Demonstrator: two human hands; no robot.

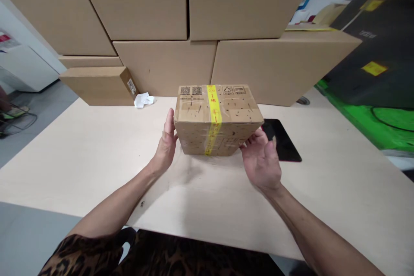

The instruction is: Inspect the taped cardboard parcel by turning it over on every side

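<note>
A small brown cardboard box (217,117) sealed with a yellow tape strip and printed with codes and symbols sits between my hands above a pale table (97,155). My left hand (166,142) lies flat against the box's left side, fingers stretched up. My right hand (261,158) cups the box's lower right corner with curled fingers. Both hands grip the box from either side.
Large plain cardboard boxes (181,67) are stacked as a wall along the table's back edge. A crumpled white paper (144,100) lies at their foot on the left. A black flat pad (283,140) lies right of the box. A green and black machine (371,108) stands at the right.
</note>
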